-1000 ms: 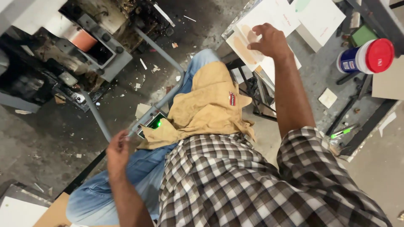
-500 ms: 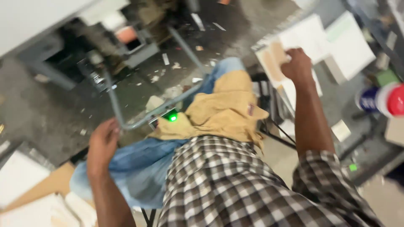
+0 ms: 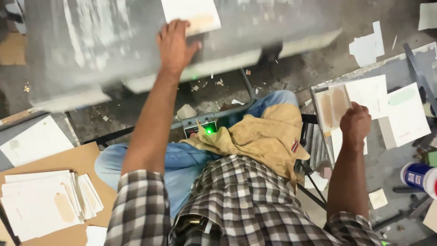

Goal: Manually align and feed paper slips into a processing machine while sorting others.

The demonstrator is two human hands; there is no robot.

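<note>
Overhead, blurry grey machine bed [image 3: 91, 50], prob. steel.

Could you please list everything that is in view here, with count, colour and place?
Machine: one, grey, across the top.
Card: one, white, on the machine under the left hand.
Sheets: several, white with tan patches, on the right table.
Card stack: one, white, on brown board at lower left.
Green light: one, on a small box by the knees.
Cloth: one, tan, over the lap.
Can: one, white and blue, right edge.
Scraps: many, white, on the floor.
Jeans: blue; shirt: checked.
Left hand: flat on the card.
Right hand: closed on the sheets.
</note>
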